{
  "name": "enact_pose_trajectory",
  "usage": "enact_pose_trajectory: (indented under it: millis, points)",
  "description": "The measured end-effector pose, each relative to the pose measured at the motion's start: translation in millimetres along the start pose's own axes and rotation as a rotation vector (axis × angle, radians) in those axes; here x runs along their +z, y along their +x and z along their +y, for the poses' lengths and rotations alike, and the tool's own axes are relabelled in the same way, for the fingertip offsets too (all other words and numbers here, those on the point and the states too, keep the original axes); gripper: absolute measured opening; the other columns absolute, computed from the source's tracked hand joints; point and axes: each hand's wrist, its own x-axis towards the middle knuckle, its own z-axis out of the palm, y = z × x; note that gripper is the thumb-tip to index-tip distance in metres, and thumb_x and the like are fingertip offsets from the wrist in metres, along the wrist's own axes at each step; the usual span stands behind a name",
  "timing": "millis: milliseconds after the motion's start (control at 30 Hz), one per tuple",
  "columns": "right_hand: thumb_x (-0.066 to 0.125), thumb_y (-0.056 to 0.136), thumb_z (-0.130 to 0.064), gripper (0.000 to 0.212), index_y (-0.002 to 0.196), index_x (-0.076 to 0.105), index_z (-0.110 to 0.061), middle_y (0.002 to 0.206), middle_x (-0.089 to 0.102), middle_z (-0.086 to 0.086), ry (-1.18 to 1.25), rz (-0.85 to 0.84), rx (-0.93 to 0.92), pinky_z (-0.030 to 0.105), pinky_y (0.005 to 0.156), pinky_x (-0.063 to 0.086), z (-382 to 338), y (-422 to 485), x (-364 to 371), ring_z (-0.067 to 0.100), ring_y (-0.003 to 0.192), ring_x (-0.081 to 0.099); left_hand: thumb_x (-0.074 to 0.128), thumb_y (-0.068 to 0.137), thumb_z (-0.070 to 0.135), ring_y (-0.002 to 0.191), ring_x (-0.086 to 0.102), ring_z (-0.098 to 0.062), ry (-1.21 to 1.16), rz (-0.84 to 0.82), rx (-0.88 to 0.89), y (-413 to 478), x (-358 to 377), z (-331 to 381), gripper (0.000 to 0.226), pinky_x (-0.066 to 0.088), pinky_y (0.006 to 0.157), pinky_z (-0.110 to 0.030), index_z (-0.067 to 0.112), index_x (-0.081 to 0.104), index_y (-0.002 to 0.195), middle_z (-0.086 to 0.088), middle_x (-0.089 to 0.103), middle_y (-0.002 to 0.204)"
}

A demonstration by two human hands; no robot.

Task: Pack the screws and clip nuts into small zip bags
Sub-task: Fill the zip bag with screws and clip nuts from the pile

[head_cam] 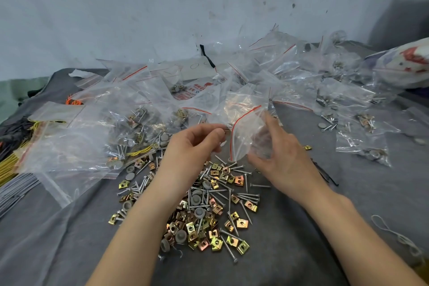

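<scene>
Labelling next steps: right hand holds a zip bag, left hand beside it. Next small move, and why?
Probably ease the left hand to the red-striped mouth of the zip bag and drop in the small part it seems to pinch: the right hand holds the bag, which looks empty.

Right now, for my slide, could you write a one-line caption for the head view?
Right hand grips a zip bag, left hand pinches its edge, above loose screws and clip nuts.

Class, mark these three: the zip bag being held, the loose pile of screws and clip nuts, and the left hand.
zip bag (pixel 246 121), head view, its clear front panel.
pile of screws and clip nuts (pixel 217 210), head view, the pile's middle.
left hand (pixel 191 146), head view, back of the hand.
</scene>
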Motion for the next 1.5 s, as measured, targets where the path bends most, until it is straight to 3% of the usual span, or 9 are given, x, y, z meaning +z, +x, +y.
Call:
enact_pose_trajectory:
  millis: [133,333,433,567,733,900,1167,1367,1500]
  points:
    - [0.052,0.074,-0.063,0.082,0.147,0.021,-0.039,0.106,0.057,-0.017,0.023,-0.033,0.003,0.039,0.093,0.048,-1.9,-0.5,-2.3,0.0,0.09,0.056,0.068,0.092,0.017,0.069,0.064,0.001,0.096,-0.041,0.134,-0.1,12.6,7.1,0.01,0.05,0.066,-0.012,0.024,0.074,0.096,0.012,0.074,0.077]
    - [0.064,0.074,-0.044,0.083,0.148,0.026,-0.032,0.102,0.052,-0.023,0.012,-0.044,0.008,0.038,0.088,0.044,-3.4,-1.8,-3.5,-0.005,0.085,0.05,0.065,0.094,0.017,0.082,0.07,-0.006,0.218,-0.061,0.195,2.7,27.7,7.6,0.014,0.057,0.079,-0.025,0.026,0.074,0.101,0.01,0.075,0.088]
    - [0.069,0.077,-0.038,0.085,0.15,0.027,-0.029,0.108,0.059,-0.013,0.015,-0.063,0.016,0.042,0.093,0.047,-3.6,-1.7,-5.4,0.006,0.092,0.059,0.063,0.096,0.018,0.083,0.071,-0.009,0.207,-0.07,0.198,3.8,31.7,7.8,0.015,0.057,0.077,-0.023,0.029,0.072,0.102,0.008,0.076,0.089]
    - [0.068,0.076,-0.039,0.086,0.151,0.029,-0.027,0.103,0.051,-0.022,-0.009,-0.042,0.017,0.035,0.09,0.042,-2.5,-1.9,-5.6,-0.008,0.088,0.048,0.06,0.098,0.017,0.071,0.066,-0.003,0.2,-0.069,0.238,3.7,32.7,8.7,0.015,0.052,0.067,-0.016,0.026,0.071,0.103,0.01,0.075,0.085]
    - [0.068,0.076,-0.039,0.084,0.15,0.034,-0.022,0.104,0.056,-0.013,0.016,-0.028,0.013,0.041,0.095,0.046,-3.7,-2.3,-9.3,0.007,0.089,0.054,0.054,0.101,0.019,0.067,0.062,0.0,0.192,0.036,0.207,7.0,17.6,8.2,0.017,0.046,0.062,-0.011,0.021,0.07,0.108,0.009,0.073,0.083]
    - [0.067,0.078,-0.036,0.08,0.15,0.035,-0.021,0.104,0.054,-0.014,-0.005,-0.01,0.003,0.038,0.093,0.044,-3.0,-3.7,-9.2,-0.003,0.086,0.043,0.051,0.101,0.028,0.071,0.061,0.004,0.66,0.018,0.156,7.4,-3.4,-7.8,0.022,0.041,0.058,-0.013,0.026,0.065,0.117,0.014,0.071,0.089]
    - [0.066,0.082,-0.033,0.076,0.15,0.033,-0.023,0.104,0.053,-0.015,-0.023,0.001,0.005,0.032,0.091,0.039,-1.2,-3.7,-7.5,-0.007,0.086,0.04,0.044,0.102,0.038,0.116,0.045,-0.017,1.184,-0.288,0.073,-2.6,-9.0,-22.9,0.031,0.041,0.102,-0.04,0.03,0.06,0.127,0.006,0.056,0.122]
    - [0.067,0.085,-0.031,0.074,0.15,0.032,-0.025,0.104,0.051,-0.018,-0.026,0.008,0.002,0.031,0.09,0.037,-0.2,-4.0,-6.6,-0.026,0.095,0.04,0.046,0.101,0.042,0.121,0.04,-0.018,1.236,-0.347,0.055,-2.9,-8.9,-19.1,0.032,0.036,0.105,-0.039,0.033,0.055,0.13,0.007,0.054,0.123]
    - [0.063,0.083,-0.035,0.073,0.149,0.032,-0.025,0.104,0.053,-0.016,-0.019,0.007,0.013,0.033,0.091,0.039,-0.6,-3.9,-8.0,-0.006,0.087,0.04,0.05,0.101,0.038,0.117,0.041,-0.018,1.194,-0.342,0.043,-1.7,-8.5,-16.5,0.025,0.039,0.102,-0.039,0.031,0.061,0.122,0.007,0.058,0.117]
